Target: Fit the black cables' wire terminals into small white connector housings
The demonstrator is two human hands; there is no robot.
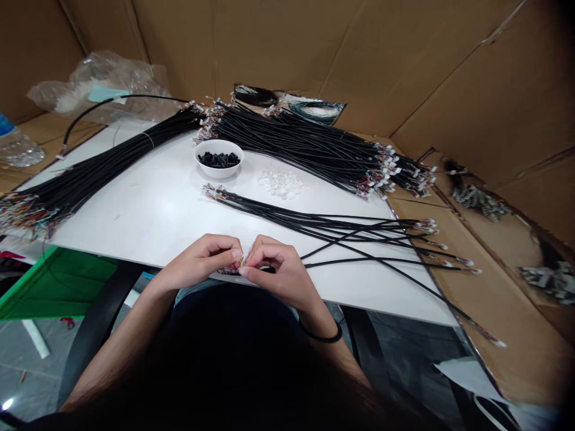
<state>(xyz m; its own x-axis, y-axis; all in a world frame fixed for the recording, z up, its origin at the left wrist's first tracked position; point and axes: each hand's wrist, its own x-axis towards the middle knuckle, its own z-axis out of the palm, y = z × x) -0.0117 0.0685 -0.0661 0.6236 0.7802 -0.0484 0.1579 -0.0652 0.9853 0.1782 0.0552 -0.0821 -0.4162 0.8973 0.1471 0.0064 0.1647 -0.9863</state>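
Note:
My left hand [204,258] and my right hand [278,268] meet at the near edge of the white board [148,203], fingers pinched together around the coloured wire end of a black cable [359,259] that runs off to the right. The tiny part between the fingertips is too small to make out. A white bowl [218,159] of small black tubes stands farther back, with a heap of small clear white connectors [281,182] to its right.
Loose black cables [341,224] fan out across the board's right side. Thick cable bundles lie at the back [305,140] and left [90,167]. Cardboard walls surround the bench. A plastic bag [103,81] and a water bottle [15,143] sit at the left.

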